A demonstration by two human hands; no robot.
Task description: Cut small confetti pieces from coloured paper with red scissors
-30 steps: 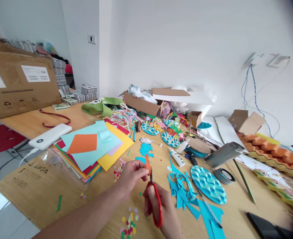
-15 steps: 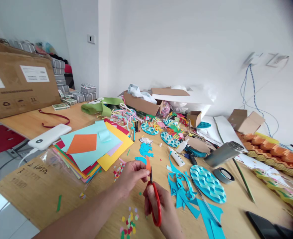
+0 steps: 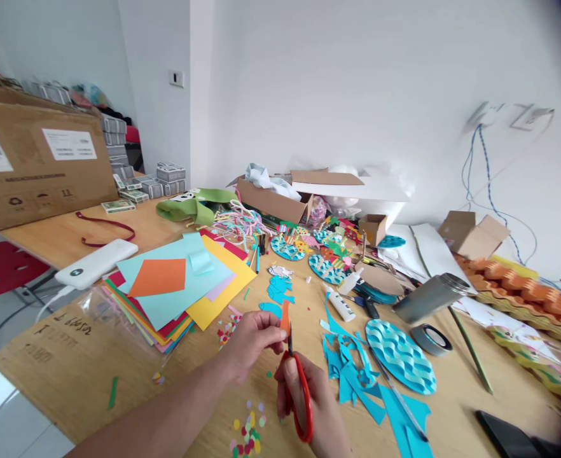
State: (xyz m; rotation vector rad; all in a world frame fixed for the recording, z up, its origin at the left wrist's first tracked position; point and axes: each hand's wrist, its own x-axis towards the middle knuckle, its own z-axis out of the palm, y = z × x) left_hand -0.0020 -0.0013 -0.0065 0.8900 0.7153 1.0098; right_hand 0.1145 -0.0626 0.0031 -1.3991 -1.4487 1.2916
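Between the fingertips of my left hand (image 3: 256, 340) is a small piece of orange paper (image 3: 285, 315), held upright. My right hand (image 3: 304, 394) grips red-handled scissors (image 3: 304, 407), whose blades point away from me and meet the orange paper's edge. Just beyond lie blue paper fish cut-outs (image 3: 279, 289) and a white fish drawing (image 3: 280, 271). Coloured paper dots (image 3: 248, 432) are scattered on the table in front of me. Blue paper scraps (image 3: 352, 366) lie to the right of the scissors.
A stack of coloured paper (image 3: 166, 312) with an orange sheet (image 3: 161, 278) on top lies left, near a white power bank (image 3: 96, 262). Right are a glue bottle (image 3: 341, 306), a wavy blue oval (image 3: 399, 356), a tape roll (image 3: 432, 339), a metal flask (image 3: 430, 298) and a phone (image 3: 504, 436).
Both hands stay nearly in place, with the scissors still at the orange paper. The view has shifted very slightly.
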